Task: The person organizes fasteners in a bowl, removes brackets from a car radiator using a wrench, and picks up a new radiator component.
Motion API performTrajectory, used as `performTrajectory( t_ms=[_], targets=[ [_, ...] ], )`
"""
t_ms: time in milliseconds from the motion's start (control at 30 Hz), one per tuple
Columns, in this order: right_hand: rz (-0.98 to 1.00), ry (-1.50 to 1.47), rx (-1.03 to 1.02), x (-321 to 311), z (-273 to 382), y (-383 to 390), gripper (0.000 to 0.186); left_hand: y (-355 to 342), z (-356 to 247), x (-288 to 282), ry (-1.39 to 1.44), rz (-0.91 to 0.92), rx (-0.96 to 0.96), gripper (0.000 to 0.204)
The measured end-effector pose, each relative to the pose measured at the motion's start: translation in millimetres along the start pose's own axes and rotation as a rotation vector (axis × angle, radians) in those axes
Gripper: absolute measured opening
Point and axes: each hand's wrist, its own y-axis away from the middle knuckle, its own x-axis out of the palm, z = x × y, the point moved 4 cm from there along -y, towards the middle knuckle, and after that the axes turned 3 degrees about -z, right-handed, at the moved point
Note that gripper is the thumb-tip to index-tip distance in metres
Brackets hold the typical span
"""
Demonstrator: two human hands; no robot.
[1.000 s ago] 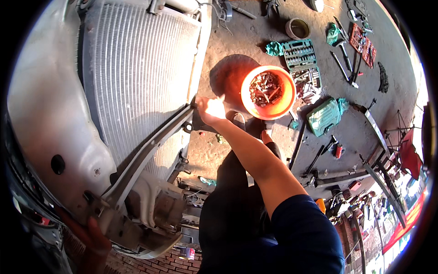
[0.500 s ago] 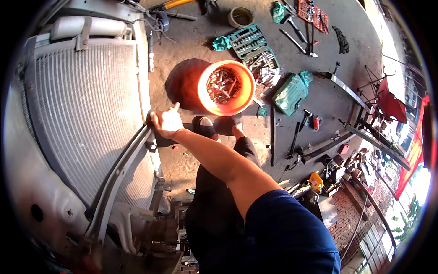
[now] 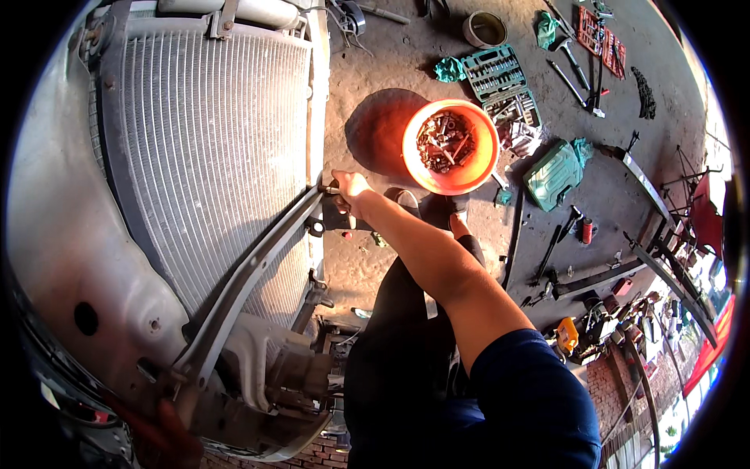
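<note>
A long curved metal bar (image 3: pixel 248 265) runs across the lower part of a finned radiator (image 3: pixel 211 117) set in a car's front end. At the bar's far end my right hand (image 3: pixel 353 194) is closed, its fingers pinched round a small dark piece (image 3: pixel 332 190) that I cannot make out further. The hand hides part of that piece. Down at the lower left, my left hand (image 3: pixel 170 442) lies in deep shadow beside the bar's near end. Its fingers are too dark to read.
An orange bucket (image 3: pixel 490 148) of bolts and metal bits stands on the floor near my feet. Beyond it lie an open green socket set (image 3: pixel 495 72), a closed green case (image 3: pixel 553 178), a hammer (image 3: pixel 576 66) and a red can (image 3: pixel 587 230). Metal beams (image 3: pixel 678 281) lie to the right.
The whole view has shifted, so things sit farther right. My right hand has turned at the bar's end, its raised finger now curled in. My left hand has come into view at the lower left.
</note>
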Motion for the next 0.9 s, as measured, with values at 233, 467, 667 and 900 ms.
performTrajectory(
  t_ms=[233,467,667,900],
  targets=[
    [-0.320,1.177,-1.090,22.4,37.2,64.0,0.051,7.8,12.5,3.2,0.063,-0.010,-0.004,0.079],
    [-0.201,0.566,-0.388,2.4,15.1,16.2,0.047,-6.4,15.1,1.7,0.003,-0.061,0.157,0.079],
    [-0.275,0.480,-0.605,3.3,12.6,22.6,0.053,-2.2,30.7,3.9,0.043,-0.082,0.180,0.080],
    [-0.375,1.148,-1.293,18.7,27.7,54.0,0.045,7.4,28.1,0.3,0.065,-0.031,0.005,0.080]
  ],
)
